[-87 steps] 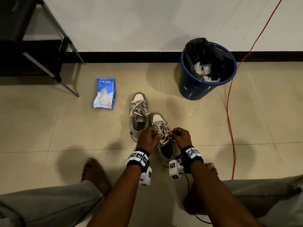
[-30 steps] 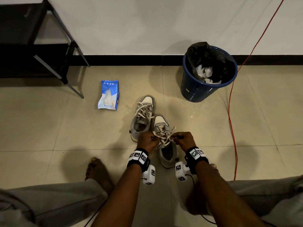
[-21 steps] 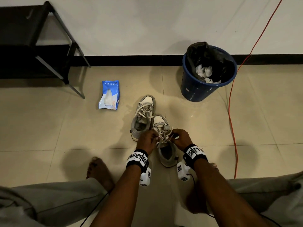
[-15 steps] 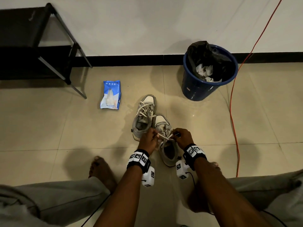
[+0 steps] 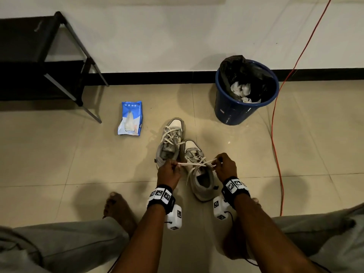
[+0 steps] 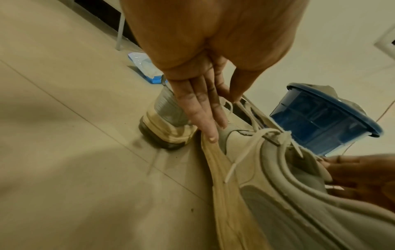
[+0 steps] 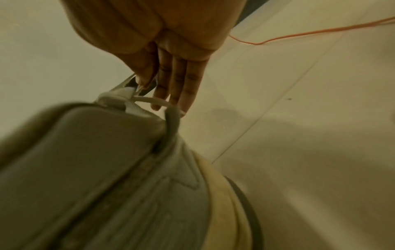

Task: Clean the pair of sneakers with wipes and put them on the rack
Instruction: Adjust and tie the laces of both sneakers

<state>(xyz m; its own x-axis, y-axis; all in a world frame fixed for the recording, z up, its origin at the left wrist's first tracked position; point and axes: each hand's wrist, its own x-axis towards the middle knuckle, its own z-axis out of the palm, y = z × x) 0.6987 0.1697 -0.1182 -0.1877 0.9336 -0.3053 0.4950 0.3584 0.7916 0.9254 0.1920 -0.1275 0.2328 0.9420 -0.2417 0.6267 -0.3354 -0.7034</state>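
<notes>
The person is crouching on the tiled floor (image 5: 59, 158), and both hands are working the lace (image 5: 194, 164) of the nearer sneaker (image 5: 201, 174). The left hand (image 5: 169, 172) is pinching one end of the lace in its grip; the right hand (image 5: 224, 166) is pinching the other end, and the lace is stretching taut between them across the shoe's tongue. The farther sneaker (image 5: 171, 142) is sitting just beside the first, touching it, with its lace lying loose. The pack of wipes (image 5: 130, 119) is lying near the shoes, and the rack (image 5: 39, 56) is standing well apart by the wall. A blue bin (image 5: 244, 93) holding crumpled wipes is standing beyond the shoes.

Judging from this, the pull could go wrong: if one grip is tugging harder, the lace may slip out of an eyelet or the knot may sit lopsided. The light shoe may also be dragging sideways into its neighbour. An orange cable (image 5: 275, 134) is running along the floor, a likely snag when carrying the shoes.
</notes>
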